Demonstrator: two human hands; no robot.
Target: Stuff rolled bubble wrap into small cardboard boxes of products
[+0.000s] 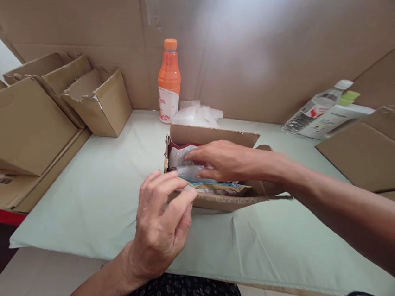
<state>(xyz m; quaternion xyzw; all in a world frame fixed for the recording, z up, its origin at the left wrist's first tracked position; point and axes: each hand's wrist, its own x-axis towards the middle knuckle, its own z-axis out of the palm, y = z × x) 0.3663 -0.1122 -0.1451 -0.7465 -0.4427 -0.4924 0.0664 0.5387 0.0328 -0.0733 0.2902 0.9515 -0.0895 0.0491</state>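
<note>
A small open cardboard box (213, 135) sits in the middle of the table, filled with plastic-wrapped packets (185, 161). My right hand (223, 162) lies flat on top of the packets inside the box, fingers pointing left. My left hand (162, 216) is at the box's near left corner, its fingertips pinching the near flap and a packet edge (190, 186).
A pale green cloth (93, 195) covers the table. An orange-capped bottle (169, 81) and crumpled clear plastic (197, 115) stand behind the box. Open cardboard boxes (98, 101) are stacked at the left. At the right lie two bottles (319, 108) and flat cardboard (369, 154). A cardboard wall closes the back.
</note>
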